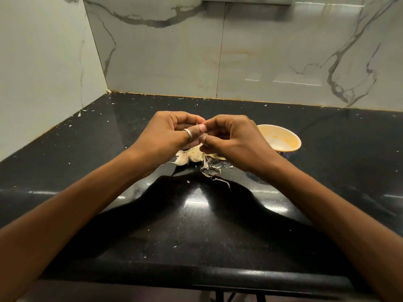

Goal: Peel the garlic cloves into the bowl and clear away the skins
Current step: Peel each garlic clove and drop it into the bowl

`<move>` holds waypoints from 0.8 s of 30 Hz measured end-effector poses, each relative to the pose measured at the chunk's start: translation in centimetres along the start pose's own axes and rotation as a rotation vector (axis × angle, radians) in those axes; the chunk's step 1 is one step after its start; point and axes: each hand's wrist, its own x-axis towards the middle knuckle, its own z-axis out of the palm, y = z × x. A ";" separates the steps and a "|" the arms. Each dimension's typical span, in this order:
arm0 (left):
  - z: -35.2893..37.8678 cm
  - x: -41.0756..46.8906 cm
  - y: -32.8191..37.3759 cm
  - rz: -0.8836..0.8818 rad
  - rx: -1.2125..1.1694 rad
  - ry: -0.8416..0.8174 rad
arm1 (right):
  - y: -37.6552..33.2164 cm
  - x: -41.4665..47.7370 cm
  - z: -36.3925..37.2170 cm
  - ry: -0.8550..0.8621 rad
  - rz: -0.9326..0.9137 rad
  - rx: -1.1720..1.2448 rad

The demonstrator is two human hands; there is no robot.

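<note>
As left hand (172,132) and right hand (236,138) pinch clove (204,136), axis hidden

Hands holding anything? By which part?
Left hand and right hand both pinch a small clove between thumbs and fingers. Which part they grip is hidden.

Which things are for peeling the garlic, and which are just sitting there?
For the job: left hand, right hand, garlic clove pinched between them, garlic pile, skins, bowl.
Just there: ring, marble wall, black counter.
</note>
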 end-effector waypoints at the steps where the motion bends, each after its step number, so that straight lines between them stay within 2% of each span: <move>1: 0.0 0.0 0.0 -0.011 -0.016 0.004 | 0.0 0.0 -0.1 -0.009 0.016 0.041; 7: -0.2 0.1 0.3 -0.021 -0.039 -0.001 | -0.4 0.1 -1.1 -0.024 0.120 0.324; 12: -0.1 -0.1 0.3 -0.001 0.008 -0.010 | -0.3 0.1 -1.2 -0.007 0.154 0.398; 24: -0.2 -0.1 -0.2 0.040 0.196 -0.031 | 0.5 0.4 -0.8 0.093 -0.013 -0.057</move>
